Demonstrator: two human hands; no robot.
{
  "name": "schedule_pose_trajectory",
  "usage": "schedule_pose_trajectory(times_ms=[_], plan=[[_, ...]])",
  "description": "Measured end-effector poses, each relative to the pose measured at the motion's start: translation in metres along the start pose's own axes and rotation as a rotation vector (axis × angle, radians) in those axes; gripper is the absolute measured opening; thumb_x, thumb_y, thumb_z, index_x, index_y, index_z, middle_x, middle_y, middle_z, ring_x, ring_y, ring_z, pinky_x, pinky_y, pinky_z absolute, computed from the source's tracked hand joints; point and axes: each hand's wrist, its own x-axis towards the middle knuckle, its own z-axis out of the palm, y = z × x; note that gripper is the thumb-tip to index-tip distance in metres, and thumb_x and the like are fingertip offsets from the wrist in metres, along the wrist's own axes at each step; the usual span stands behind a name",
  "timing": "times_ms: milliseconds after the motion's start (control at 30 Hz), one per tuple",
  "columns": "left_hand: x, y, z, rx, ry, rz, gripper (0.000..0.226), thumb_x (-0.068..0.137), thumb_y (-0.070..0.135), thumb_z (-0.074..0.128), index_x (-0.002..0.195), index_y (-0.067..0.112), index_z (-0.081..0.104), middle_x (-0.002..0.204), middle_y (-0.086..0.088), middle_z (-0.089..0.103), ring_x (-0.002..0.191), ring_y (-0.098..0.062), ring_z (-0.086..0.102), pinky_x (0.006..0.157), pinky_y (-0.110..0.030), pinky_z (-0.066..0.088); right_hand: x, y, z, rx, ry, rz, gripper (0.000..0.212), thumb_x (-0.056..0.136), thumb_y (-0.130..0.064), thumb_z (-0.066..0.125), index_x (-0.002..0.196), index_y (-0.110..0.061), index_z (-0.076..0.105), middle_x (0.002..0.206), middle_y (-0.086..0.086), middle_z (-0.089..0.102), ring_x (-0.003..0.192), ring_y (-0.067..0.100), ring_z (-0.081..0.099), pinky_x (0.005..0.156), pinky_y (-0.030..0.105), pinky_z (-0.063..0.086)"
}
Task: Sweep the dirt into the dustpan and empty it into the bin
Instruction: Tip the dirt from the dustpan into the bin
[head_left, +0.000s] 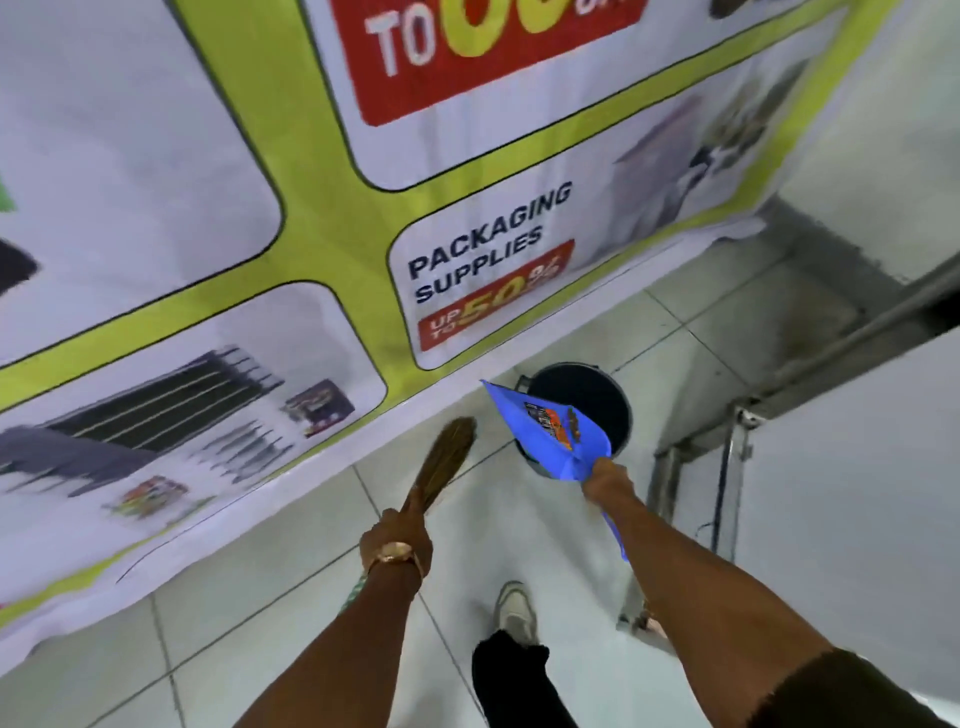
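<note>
Tiled floor (519, 519), blue dustpan (545, 431) in right grip (608, 480), over bin (597, 400)

Printed on the large banner (332, 234) filling the upper left of the frame: "PACKAGING SUPPLIES" in dark letters at centre, above a red box (493, 296) reading "UP TO 50%". At top centre, a bigger red panel (467, 57) with "TO" in white and cropped yellow digits. Print on the wrapper (550, 422) in the dustpan (540, 441) unreadable.
</note>
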Motion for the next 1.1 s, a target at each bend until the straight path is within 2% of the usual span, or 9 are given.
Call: schedule_pose_trajectory(times_ms=[233,567,600,700,833,933,1000,1067,1100], plan=[[0.052,0.062,-0.014,0.072,-0.027,-0.027,0.068,0.095,0.015,0.033,0.153,0.031,0.002,0.126,-0.013,0.056,0.11,-0.03,0.061,0.091,-0.038,0.046,0.089,0.008,-0.035,0.198,-0.014,0.133,0.048,0.095,-0.02,0.043,0.141,-0.008,0.039,0.147,0.018,0.043,0.134,0.035,0.044,0.111,0.044,0.038],[0.108,0.073,0.011,0.083,-0.034,-0.023,0.067,0.095,0.015,0.03,0.153,0.032,0.001,0.122,-0.012,0.058,0.104,-0.028,0.064,0.087,-0.037,0.051,0.148,0.025,-0.005,0.464,0.017,0.252,0.039,0.097,-0.012,0.039,0.13,0.005,0.047,0.135,0.026,0.051,0.125,0.04,0.05,0.1,0.039,0.043],[0.11,0.073,0.014,0.087,-0.04,-0.025,0.067,0.095,0.015,0.03,0.153,0.032,0.0,0.122,-0.012,0.058,0.104,-0.029,0.064,0.087,-0.037,0.051,0.151,0.03,0.005,0.511,-0.001,0.269,0.039,0.096,-0.012,0.039,0.13,0.005,0.049,0.129,0.027,0.054,0.119,0.039,0.054,0.096,0.039,0.045],[0.117,0.067,0.025,0.08,-0.053,-0.055,0.07,0.095,0.013,0.033,0.153,0.032,0.0,0.121,-0.011,0.058,0.103,-0.028,0.063,0.086,-0.037,0.052,0.172,0.045,0.04,0.74,-0.018,0.385,0.042,0.088,-0.018,0.042,0.122,0.004,0.053,0.096,0.021,0.054,0.081,0.032,0.057,0.065,0.034,0.045],[0.118,0.056,0.038,0.06,-0.05,-0.08,0.069,0.096,0.015,0.033,0.153,0.031,-0.001,0.122,-0.012,0.057,0.103,-0.03,0.063,0.086,-0.038,0.052,0.172,0.05,0.064,0.828,-0.006,0.398,0.027,0.089,-0.01,0.04,0.106,0.003,0.056,0.087,0.019,0.055,0.058,0.025,0.054,0.054,0.027,0.043],[0.112,0.044,0.047,0.027,-0.055,-0.099,0.07,0.095,0.016,0.034,0.153,0.032,-0.002,0.124,-0.013,0.056,0.105,-0.031,0.062,0.085,-0.039,0.05,0.172,0.057,0.089,0.662,-0.011,0.356,0.025,0.088,-0.018,0.039,0.101,-0.003,0.053,0.078,0.018,0.053,0.054,0.023,0.05,0.048,0.02,0.039],[0.108,0.034,0.052,-0.002,-0.055,-0.122,0.071,0.095,0.016,0.034,0.153,0.033,-0.003,0.124,-0.013,0.055,0.105,-0.031,0.062,0.084,-0.039,0.05,0.157,0.047,0.091,0.657,0.036,0.378,0.037,0.084,-0.031,0.038,0.102,-0.003,0.055,0.091,0.025,0.056,0.074,0.033,0.059,0.056,0.031,0.046],[0.101,0.022,0.058,-0.048,-0.049,-0.157,0.07,0.095,0.016,0.033,0.152,0.03,-0.005,0.127,-0.013,0.055,0.106,-0.031,0.062,0.085,-0.04,0.048,0.133,0.035,0.084,0.443,0.154,0.255,0.035,0.093,-0.013,0.042,0.119,0.006,0.056,0.117,0.029,0.056,0.108,0.041,0.058,0.087,0.041,0.049],[0.098,0.016,0.061,-0.07,-0.051,-0.181,0.07,0.096,0.016,0.033,0.153,0.027,-0.007,0.129,-0.013,0.054,0.108,-0.031,0.062,0.087,-0.041,0.048,0.116,0.029,0.082,0.419,0.218,0.134,0.034,0.095,-0.003,0.04,0.123,0.011,0.053,0.121,0.03,0.055,0.115,0.042,0.054,0.095,0.042,0.044]])
